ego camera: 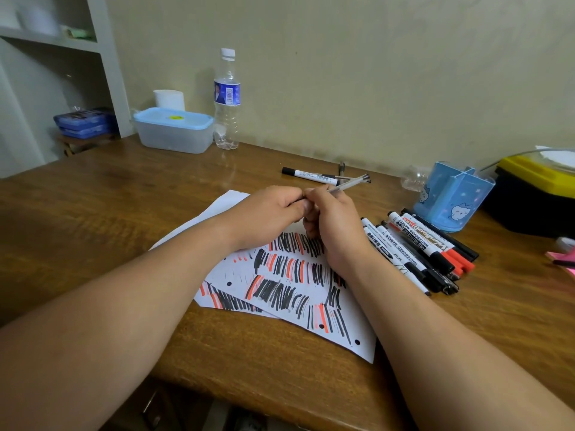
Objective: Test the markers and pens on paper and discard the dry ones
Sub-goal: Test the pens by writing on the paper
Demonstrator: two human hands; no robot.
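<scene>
Two hands meet over a sheet of paper (289, 275) on a wooden desk (93, 213). The right hand (333, 222) grips a clear pen (351, 182), its far end angled up and to the right. The left hand (273, 213) has its fingers curled tight around the pen's near end, which is hidden between them. The pen is held just above the paper, which is covered in rows of short black and red strokes and lies on a second marked sheet.

Just beside the right wrist lies a pile of markers (417, 250) with black and red caps, several labelled "WHITEBOARD MARKER". One black-capped marker (311, 175) lies apart near the wall; its print is too small to read. A blue holder (451, 197) with cartoon figures stands behind the pile, next to a yellow-and-black box (535, 188). At the back left stand a water bottle (227, 98) with a blue barcoded label and a tub (174, 130) with a blue lid.
</scene>
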